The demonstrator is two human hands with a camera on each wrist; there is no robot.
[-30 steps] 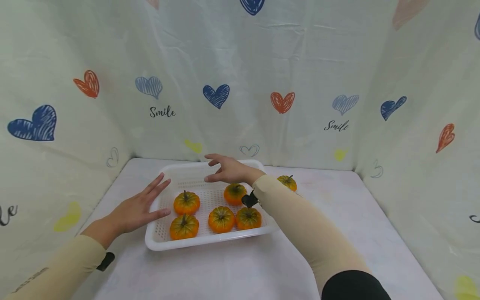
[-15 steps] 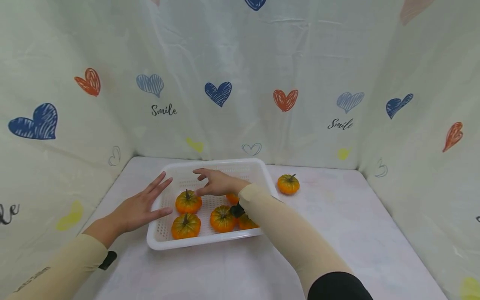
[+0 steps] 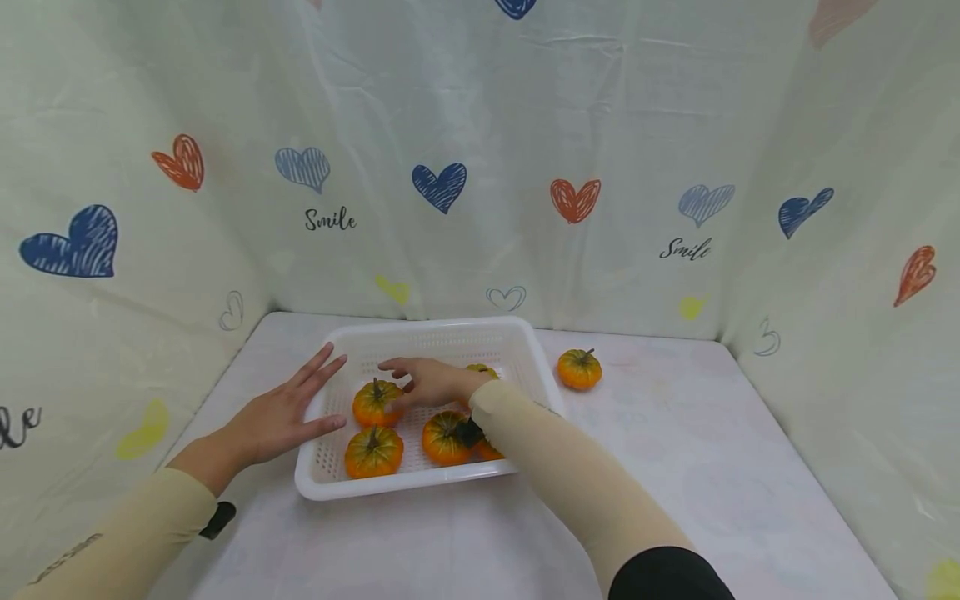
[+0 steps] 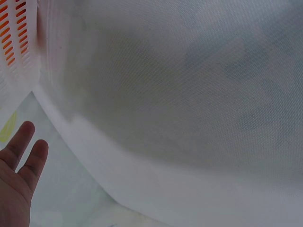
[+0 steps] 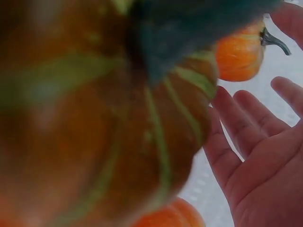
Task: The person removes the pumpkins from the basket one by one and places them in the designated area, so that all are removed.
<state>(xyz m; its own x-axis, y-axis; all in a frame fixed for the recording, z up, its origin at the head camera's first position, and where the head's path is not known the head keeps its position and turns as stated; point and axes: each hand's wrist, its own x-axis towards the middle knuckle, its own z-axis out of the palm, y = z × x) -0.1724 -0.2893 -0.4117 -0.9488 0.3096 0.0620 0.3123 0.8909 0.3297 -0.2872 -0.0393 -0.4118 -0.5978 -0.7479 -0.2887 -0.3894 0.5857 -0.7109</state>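
Observation:
A white perforated plastic basket (image 3: 420,482) holds several small orange-green pumpkins. My left hand (image 3: 281,417), fingers straight and spread, is at the basket's left rim; in the left wrist view two fingertips show below the basket wall (image 4: 26,71). Inside the basket, my right hand (image 3: 435,385) reaches over to the back-left pumpkin (image 3: 372,404), thumb tip overlapping its right side. The right wrist view shows this hand (image 5: 270,161) with loosely spread fingers, holding nothing; a stemmed pumpkin (image 5: 239,54) lies beyond the fingertips. The right forearm partly hides the pumpkins on the right.
One pumpkin (image 3: 579,371) sits on the white tabletop (image 3: 675,433) just right of the basket. Another pumpkin (image 3: 373,454) stands at the basket's front left, one (image 3: 442,442) at its front middle. A curtain (image 3: 495,250) printed with hearts encloses the table's back and sides.
My right hand has moved left and down from above the basket's back to the back-left pumpkin. The pumpkin outside the basket has come into full view. My left hand stays at the rim.

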